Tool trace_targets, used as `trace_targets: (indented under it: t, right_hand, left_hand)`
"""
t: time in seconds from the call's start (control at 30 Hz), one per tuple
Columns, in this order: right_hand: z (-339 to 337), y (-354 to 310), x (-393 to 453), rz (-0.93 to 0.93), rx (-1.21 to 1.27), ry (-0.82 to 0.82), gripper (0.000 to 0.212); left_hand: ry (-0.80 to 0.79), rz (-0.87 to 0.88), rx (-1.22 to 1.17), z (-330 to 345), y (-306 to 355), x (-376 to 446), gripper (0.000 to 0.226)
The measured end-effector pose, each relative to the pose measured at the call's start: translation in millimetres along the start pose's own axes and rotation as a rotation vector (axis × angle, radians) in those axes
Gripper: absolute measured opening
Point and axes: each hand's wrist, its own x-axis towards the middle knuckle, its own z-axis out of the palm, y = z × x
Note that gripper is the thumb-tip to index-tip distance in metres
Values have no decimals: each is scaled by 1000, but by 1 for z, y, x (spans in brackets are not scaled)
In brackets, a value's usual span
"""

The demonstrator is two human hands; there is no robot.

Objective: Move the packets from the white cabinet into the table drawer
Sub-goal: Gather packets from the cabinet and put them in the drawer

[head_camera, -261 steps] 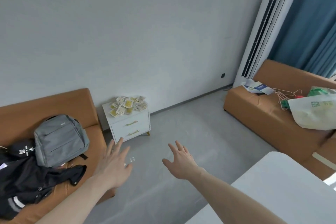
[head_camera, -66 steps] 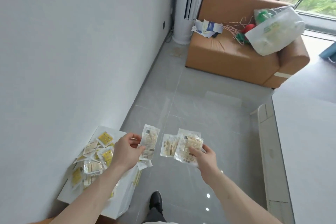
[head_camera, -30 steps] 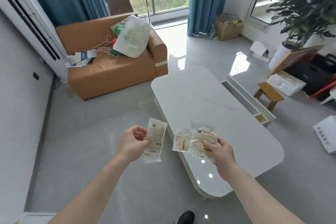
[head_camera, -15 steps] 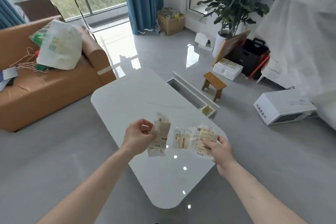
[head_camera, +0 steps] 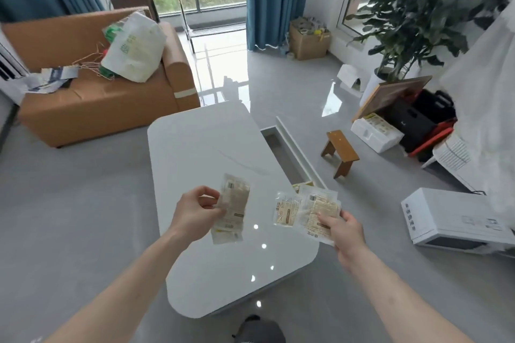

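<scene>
Grey glossy floor fills the room, with a white table [head_camera: 206, 153] at the centre of the frame and its drawer [head_camera: 292, 153] pulled open along the right edge, a yellowish packet just showing at the drawer's near end. Above the table's near half the left hand [head_camera: 195, 213] pinches a small stack of clear packets [head_camera: 232, 207] between thumb and curled fingers; they carry printed labels and a dark block at the top, but the writing is too small to read. Right of centre the right hand [head_camera: 344, 228] grips a fanned bunch of packets [head_camera: 306, 210], thumb pressed on the front and the fingers hidden behind; these too have printed text that cannot be made out. At upper left an orange sofa [head_camera: 97, 103] holds a white plastic bag [head_camera: 133, 47] with green print I can't read, some papers and thin hangers. Blue curtains [head_camera: 273, 0] frame the glass doors at the top. To the right of the drawer stands a small wooden stool [head_camera: 340, 152]; beyond it are a large potted plant [head_camera: 418, 5], a cardboard box [head_camera: 309, 40] and black and red crates [head_camera: 418, 122]. A white appliance [head_camera: 457, 220] lies on the floor at right. A dark shoe [head_camera: 259, 328] shows at the bottom edge.
</scene>
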Motion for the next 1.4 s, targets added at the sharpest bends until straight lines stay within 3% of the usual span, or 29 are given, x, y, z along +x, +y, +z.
trace_targets:
  t: [0.33, 0.63, 1.07, 1.3, 1.4]
  right_hand:
    - [-71, -80, 119, 6, -59, -29, 30]
    - [-141, -161, 232, 25, -43, -2, 23]
    - [-187, -255, 430, 98, -277, -243, 27]
    - [-148, -279, 499, 153, -449, -358, 32]
    - [-122, -285, 528, 162, -512, -383, 47]
  left_hand:
    - [11, -95, -109, 125, 55, 77, 23]
    - [-19, -71, -109, 246, 151, 162, 23]
    - [322, -264, -332, 370, 183, 181, 26]
    - [472, -376, -401, 386, 173, 195, 27]
    - [496, -424, -418, 386, 166, 226, 27]
